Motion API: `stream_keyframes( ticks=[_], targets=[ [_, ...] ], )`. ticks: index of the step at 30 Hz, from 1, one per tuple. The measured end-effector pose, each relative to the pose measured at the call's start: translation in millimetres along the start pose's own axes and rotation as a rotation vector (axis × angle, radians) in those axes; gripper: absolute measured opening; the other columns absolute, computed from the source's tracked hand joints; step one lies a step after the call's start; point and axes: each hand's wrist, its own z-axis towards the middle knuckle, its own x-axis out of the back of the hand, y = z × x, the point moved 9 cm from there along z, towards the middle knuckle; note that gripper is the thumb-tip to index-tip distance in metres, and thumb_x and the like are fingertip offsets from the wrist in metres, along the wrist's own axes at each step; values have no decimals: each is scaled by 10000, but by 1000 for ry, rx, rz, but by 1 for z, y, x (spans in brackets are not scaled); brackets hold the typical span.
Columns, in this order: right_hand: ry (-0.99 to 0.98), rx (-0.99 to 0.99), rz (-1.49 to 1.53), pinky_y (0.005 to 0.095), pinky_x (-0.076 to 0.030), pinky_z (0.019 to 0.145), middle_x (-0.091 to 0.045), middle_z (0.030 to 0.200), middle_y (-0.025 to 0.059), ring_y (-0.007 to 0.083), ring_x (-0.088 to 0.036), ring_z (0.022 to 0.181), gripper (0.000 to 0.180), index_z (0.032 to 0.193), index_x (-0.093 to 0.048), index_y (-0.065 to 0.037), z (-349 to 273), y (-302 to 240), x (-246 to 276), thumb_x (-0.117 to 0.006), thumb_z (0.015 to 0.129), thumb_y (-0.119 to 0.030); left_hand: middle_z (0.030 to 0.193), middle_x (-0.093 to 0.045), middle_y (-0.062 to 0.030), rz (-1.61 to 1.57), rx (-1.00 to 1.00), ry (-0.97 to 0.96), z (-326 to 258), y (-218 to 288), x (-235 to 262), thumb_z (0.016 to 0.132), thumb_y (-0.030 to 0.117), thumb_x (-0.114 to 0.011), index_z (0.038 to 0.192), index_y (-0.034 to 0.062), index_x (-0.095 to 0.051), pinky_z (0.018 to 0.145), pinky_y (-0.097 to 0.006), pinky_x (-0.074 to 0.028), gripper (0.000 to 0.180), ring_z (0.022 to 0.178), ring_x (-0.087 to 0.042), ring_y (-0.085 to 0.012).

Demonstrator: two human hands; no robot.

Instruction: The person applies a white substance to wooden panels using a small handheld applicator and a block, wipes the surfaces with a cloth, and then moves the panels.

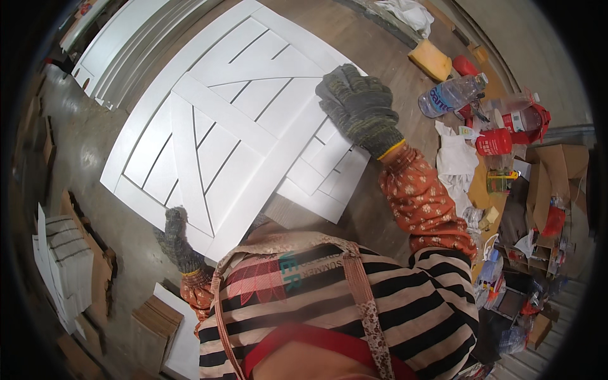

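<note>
Since the panel [234,120] looks stiff but kinda slick, I'd grab edges, where the left hand [179,246] pinches and the right hand [360,106] curls over, tightness unclear.

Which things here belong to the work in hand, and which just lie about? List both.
Likely in the job: top panel; left hand; right hand; perhaps lower panel.

Seemingly lying about: bottle; yellow block; red container; cardboard.
</note>
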Motion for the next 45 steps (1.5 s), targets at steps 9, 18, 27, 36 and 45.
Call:
stream_keyframes(
  ticks=[9,18,27,36,45],
  targets=[
    [-140,39,-70,466,-406,951,-534,1305,79,280,-495,1215,381,1264,-548,-197,25,5,7,-499,922,-357,1148,-630,-170,101,-15,-104,4,-13,-7,974,122,-445,1206,-70,-567,904,-336,-508,324,1030,-615,-194],
    [-82,67,-47,439,-451,918,-568,1266,123,331,-554,1132,364,1215,-589,-175,33,-1,16,-513,914,-366,1151,-629,-191,95,58,-100,11,-14,-5,970,134,-471,1171,-90,-578,953,-341,-492,319,1050,-616,-217],
    [343,-112,314,396,-472,921,-582,1186,146,305,-565,1089,340,1239,-547,-106,6,106,14,-548,903,-157,1108,-641,-173,-333,137,-298,21,-24,-25,941,129,-549,1116,-67,-613,949,-332,-489,270,1040,-617,-215],
    [477,4,112,376,-472,935,-519,1331,121,273,-545,1158,412,1192,-602,-108,-71,88,24,-606,787,-30,979,-640,-98,-274,303,-269,21,-8,-39,910,174,-599,1056,-16,-618,890,-339,-519,240,937,-628,-197],
    [103,-404,209,428,-340,1073,-513,1342,124,304,-464,1256,413,1288,-535,-78,-101,32,3,-569,885,-163,1045,-639,-126,-50,187,-451,45,26,-57,902,211,-596,1104,-5,-600,843,-379,-540,296,967,-634,-231]
  ],
)
